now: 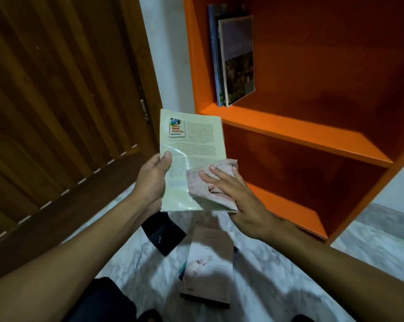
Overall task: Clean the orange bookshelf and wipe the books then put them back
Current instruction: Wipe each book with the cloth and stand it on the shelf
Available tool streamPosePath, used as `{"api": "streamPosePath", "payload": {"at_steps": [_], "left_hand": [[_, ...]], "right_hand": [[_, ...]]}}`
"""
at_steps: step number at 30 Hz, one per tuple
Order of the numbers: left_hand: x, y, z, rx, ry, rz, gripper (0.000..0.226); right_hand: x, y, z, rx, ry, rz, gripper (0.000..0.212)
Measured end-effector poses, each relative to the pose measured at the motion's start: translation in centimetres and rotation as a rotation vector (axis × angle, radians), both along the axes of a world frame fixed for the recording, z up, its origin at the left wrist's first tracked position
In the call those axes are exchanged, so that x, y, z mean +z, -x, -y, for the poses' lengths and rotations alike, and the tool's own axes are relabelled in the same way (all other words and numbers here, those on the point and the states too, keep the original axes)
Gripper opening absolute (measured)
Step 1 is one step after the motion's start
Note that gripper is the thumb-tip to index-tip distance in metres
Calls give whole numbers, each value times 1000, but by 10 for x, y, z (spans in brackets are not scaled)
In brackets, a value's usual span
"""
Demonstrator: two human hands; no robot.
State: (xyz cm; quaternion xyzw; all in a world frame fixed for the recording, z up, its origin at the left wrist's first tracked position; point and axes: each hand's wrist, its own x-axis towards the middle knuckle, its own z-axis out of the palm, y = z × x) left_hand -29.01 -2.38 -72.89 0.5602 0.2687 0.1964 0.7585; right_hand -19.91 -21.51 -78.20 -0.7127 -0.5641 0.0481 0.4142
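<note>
A person holds a pale green book (191, 156) up in front of an orange bookshelf (296, 131). The left hand (151, 180) grips the book's left edge. Its thumb lies on the cover, and its other fingers go behind the book, where they are hidden. The right hand (233, 194) lies flat on a pink cloth (210, 182), with its fingers straight and a little apart. It presses the cloth on the lower right part of the cover. The cloth hides that corner of the book. The cover has a small picture near the top left and lines of print that are too small to read. A shiny patch of light makes part of it hard to see.

On the far shelf, at its left end, a few books (235, 59) stand upright and lean a little. Their tops are cut off by the edge of the view, and their covers are dark and blurry. I cannot tell how many there are. The shelf's right side is cut off too.

On the white marble floor (277, 263), near the person, lies a brown book (210, 263) with a pale picture on it. A bit of something blue peeks out from under its left side. A black flat thing (166, 238) lies just left of it, partly hidden by the held book. A brown wooden door (57, 101) fills the left side.
</note>
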Motion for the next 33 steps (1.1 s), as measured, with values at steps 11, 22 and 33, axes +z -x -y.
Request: {"api": "streamPosePath", "payload": {"at_steps": [11,22,33], "left_hand": [[-5,24,-24,114,-127,-87,36],[-2,34,1,-163,-331,-183,30],[-26,1,48,-272,-290,-143,31]], "right_hand": [[-9,24,3,78,153,-58,37],[47,-28,-7,-697,-469,-745,23],[19,-16,-29,-321,-54,188,57]]}}
